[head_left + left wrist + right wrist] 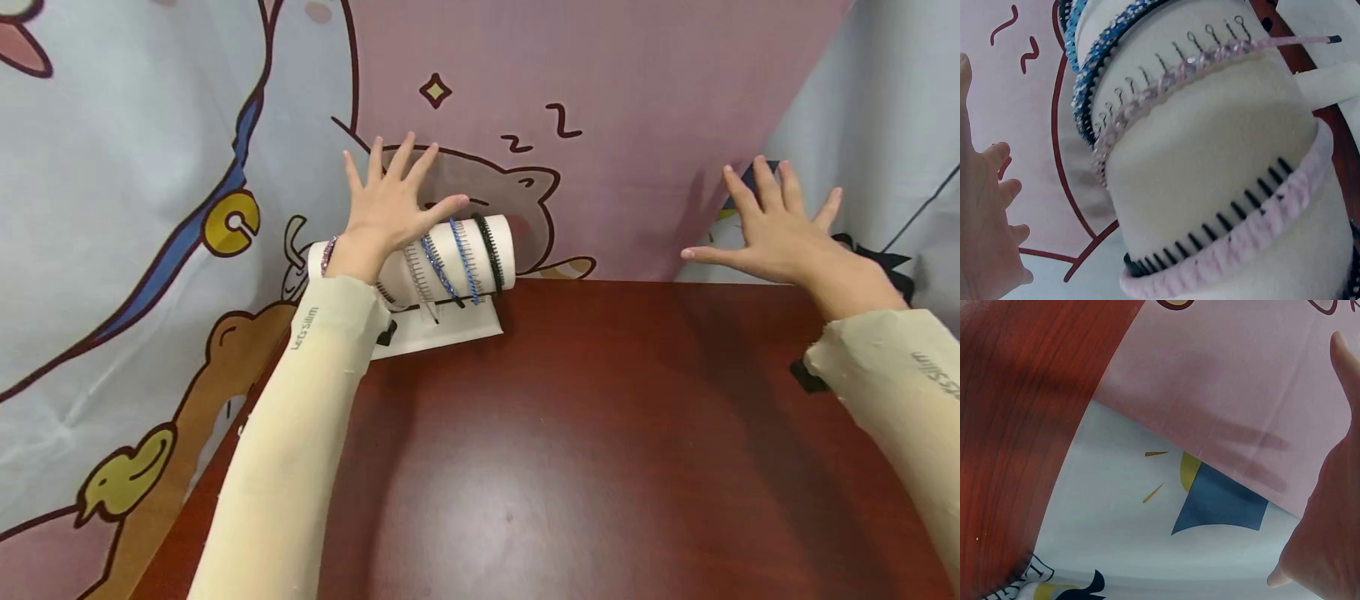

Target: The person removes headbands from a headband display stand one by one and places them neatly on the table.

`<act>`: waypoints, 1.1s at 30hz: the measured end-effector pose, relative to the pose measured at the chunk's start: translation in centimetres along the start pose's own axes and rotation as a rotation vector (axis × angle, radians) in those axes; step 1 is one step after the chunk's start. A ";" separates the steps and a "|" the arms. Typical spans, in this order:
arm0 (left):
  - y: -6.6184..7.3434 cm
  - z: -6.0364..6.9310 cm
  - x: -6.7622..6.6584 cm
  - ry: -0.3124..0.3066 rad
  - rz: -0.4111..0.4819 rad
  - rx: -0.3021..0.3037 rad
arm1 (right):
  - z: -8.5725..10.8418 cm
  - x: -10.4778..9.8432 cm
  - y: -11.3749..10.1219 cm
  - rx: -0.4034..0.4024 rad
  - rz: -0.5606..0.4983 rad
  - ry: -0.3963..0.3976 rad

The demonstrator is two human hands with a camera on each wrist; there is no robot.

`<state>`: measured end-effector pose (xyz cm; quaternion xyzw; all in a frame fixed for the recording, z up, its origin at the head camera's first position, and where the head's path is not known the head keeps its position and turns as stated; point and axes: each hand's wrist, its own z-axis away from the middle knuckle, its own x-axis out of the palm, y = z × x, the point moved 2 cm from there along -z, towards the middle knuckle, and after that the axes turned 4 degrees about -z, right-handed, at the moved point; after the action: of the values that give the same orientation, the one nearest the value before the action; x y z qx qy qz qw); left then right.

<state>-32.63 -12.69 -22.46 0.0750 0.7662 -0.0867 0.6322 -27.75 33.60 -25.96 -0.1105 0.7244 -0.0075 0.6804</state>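
Note:
My left hand [386,208] is raised with fingers spread, above and in front of a white roll [446,258] that carries several toothed headbands. In the left wrist view the hand [988,206] is beside the roll, near a pink fabric headband [1229,262], a pink beaded headband [1166,81] and a blue glittery one [1094,75]. A black headband [489,252] circles the roll's right end. Raised at the right, my right hand [787,229] has its fingers spread and holds nothing; the right wrist view shows part of this hand [1329,512] before the printed cloth.
A white base [442,333] lies under the roll at the back left of the red-brown table [570,467]. Printed cloth [637,125] hangs behind and along the left side. Dark objects [808,377] show beside the right sleeve.

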 end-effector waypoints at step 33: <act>-6.8 3.8 0.9 0.073 0.137 -0.019 | -0.6 1.5 -1.5 -0.073 -0.063 0.028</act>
<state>-30.72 -20.14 -23.77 0.1244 0.7825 -0.0333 0.6091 -28.20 31.77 -27.19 -0.1576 0.7298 -0.0040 0.6653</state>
